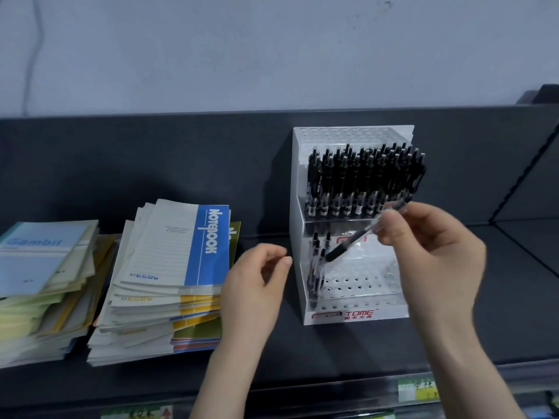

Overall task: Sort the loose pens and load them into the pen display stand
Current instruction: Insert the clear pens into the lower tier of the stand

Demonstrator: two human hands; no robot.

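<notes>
A white tiered pen display stand (357, 313) stands on the dark shelf. Its upper tier is packed with black pens (363, 179). A few pens (316, 267) stand at the left of the lower tier, whose other holes are bare. My right hand (435, 255) pinches a clear pen with a black grip (354, 240), held slanted in front of the stand with its grip end pointing down-left toward the lower tier. My left hand (257, 285) hovers left of the stand, its fingers loosely curled, holding nothing.
Two stacks of notebooks lie on the shelf to the left: one topped by a blue Notebook cover (181, 246), the other by a pale Gambil cover (39, 255). The dark shelf back panel (181, 152) rises behind. Price labels (417, 388) line the front edge.
</notes>
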